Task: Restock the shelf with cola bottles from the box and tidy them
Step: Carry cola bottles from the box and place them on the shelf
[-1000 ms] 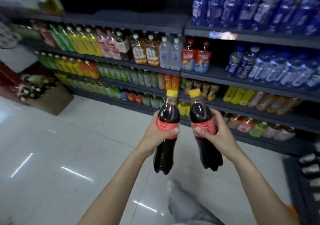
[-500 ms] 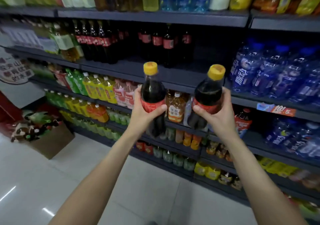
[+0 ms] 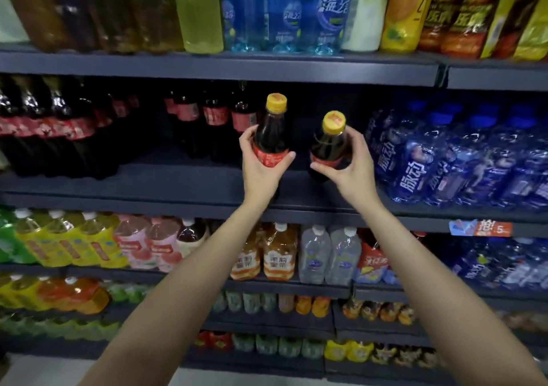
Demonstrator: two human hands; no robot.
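Observation:
My left hand [image 3: 262, 167] grips a cola bottle [image 3: 271, 132] with a yellow cap and red label, held upright over the dark shelf [image 3: 178, 182]. My right hand [image 3: 353, 167] grips a second yellow-capped cola bottle [image 3: 329, 145], tilted slightly toward me, just right of the first. Both bottles hover at the open gap in the cola shelf. Several cola bottles [image 3: 213, 124] stand at the back of that gap, and larger cola bottles [image 3: 53, 127] fill the left end.
Blue water bottles [image 3: 444, 160] crowd the shelf right of the gap. Tall drink bottles [image 3: 284, 14] stand on the shelf above. Juice and tea bottles [image 3: 275, 255] fill the lower shelves. A price tag [image 3: 480, 228] hangs on the shelf edge at right.
Both hands have lifted the two cola bottles up and forward to the cola shelf. The view has tilted up and come closer; the floor and the box have left the frame.

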